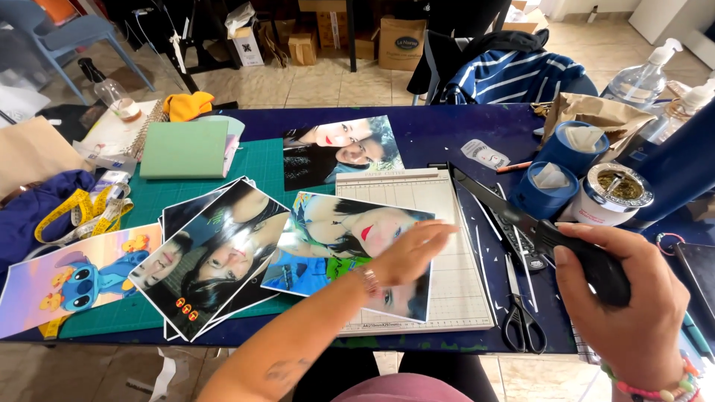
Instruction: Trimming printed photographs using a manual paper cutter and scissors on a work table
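Note:
My left hand (411,251) lies flat on a glossy photo print (335,238), pressing it onto the white paper trimmer board (439,283). My right hand (633,298) grips the black handle of the trimmer's cutting arm (514,212), which is raised at an angle over the board's right edge. A stack of other photo prints (216,260) lies to the left on the green cutting mat (275,160).
Black scissors (521,320) lie right of the trimmer. Two blue cups (555,182), a round white tin (611,193) and pump bottles (640,78) stand at the right. A cartoon print (82,279), yellow tape measure (82,216) and green folder (185,149) lie at the left.

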